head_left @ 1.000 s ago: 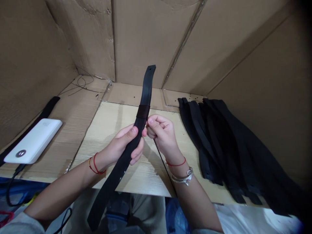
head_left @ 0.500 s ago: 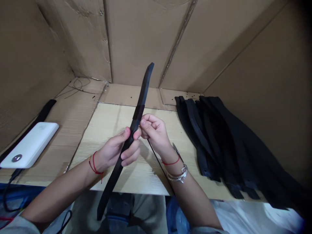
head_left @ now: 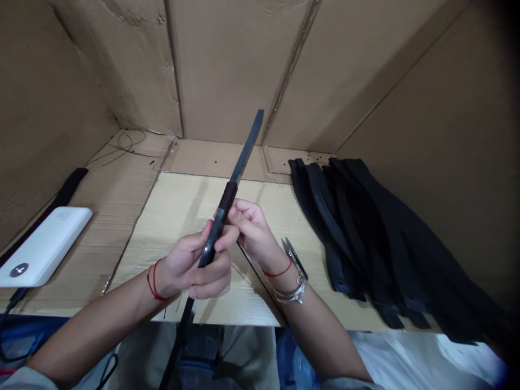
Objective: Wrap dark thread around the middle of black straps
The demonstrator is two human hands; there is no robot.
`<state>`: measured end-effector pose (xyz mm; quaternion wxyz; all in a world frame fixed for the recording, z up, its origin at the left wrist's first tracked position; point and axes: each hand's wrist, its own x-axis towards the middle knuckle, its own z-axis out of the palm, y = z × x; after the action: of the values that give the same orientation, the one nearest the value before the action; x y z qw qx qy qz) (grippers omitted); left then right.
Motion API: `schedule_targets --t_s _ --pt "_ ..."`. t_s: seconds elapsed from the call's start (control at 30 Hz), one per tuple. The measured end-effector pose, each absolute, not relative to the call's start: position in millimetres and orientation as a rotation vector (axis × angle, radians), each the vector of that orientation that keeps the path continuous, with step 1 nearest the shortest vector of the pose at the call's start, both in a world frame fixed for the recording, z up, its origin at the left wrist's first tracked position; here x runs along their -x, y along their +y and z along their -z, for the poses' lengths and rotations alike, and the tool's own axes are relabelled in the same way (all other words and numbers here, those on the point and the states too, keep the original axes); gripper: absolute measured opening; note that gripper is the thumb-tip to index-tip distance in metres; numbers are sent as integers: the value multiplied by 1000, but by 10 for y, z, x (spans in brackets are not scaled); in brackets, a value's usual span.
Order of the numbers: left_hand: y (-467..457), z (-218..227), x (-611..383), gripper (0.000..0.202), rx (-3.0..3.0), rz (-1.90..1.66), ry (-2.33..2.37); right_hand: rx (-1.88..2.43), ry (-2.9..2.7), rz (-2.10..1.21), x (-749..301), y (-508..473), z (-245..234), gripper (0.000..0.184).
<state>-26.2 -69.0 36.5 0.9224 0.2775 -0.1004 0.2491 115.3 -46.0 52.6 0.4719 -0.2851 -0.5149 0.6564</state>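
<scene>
A long, slightly curved black strip [head_left: 248, 145] is tilted in the air over the table, its narrow edge turned towards me. My left hand [head_left: 209, 265] is closed around it below the middle. Just above that grip, dark cord is wound in tight turns [head_left: 228, 196] around the strip. Right beside the winding, my right hand [head_left: 252, 227] has thumb and fingers pinched on the cord. The cord's loose length [head_left: 257, 273] comes out under that hand and runs down past the wrist to the table edge. Small thread snips [head_left: 294, 257] lie by my right wrist.
Several black strips [head_left: 357, 233] lie piled on the right. At left are a white power bank [head_left: 49, 244] with a cable and another black strip [head_left: 69, 187]. Loose thread [head_left: 128, 143] sits in the back left corner. Cardboard walls [head_left: 231, 70] enclose the table [head_left: 162, 216].
The strip has turned about its length, from broad face to narrow edge. Both hands have dropped slightly with it. More of the snips shows beside my right wrist.
</scene>
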Motion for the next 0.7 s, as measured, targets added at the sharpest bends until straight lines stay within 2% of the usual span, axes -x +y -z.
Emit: schedule_targets --t_s 0.17,0.37,0.43,0.57,0.7 --pt "-663 -409 251 46 -667 -471 -119 696 -1284 -1516 -1167 -485 -582 37" --pt "-662 -398 228 75 -1024 -716 246 785 -1210 -1276 -1211 -467 -659 39" --pt "-670 -395 226 69 -1132 -832 412 777 -1196 -1296 -1220 -447 -646 36" --pt "-689 -436 231 42 -1320 -987 673 749 -1152 -1323 -1211 -400 -602 35" --pt "-721 -458 232 38 -1312 -985 746 786 -1142 -1349 -1205 -373 -606 37"
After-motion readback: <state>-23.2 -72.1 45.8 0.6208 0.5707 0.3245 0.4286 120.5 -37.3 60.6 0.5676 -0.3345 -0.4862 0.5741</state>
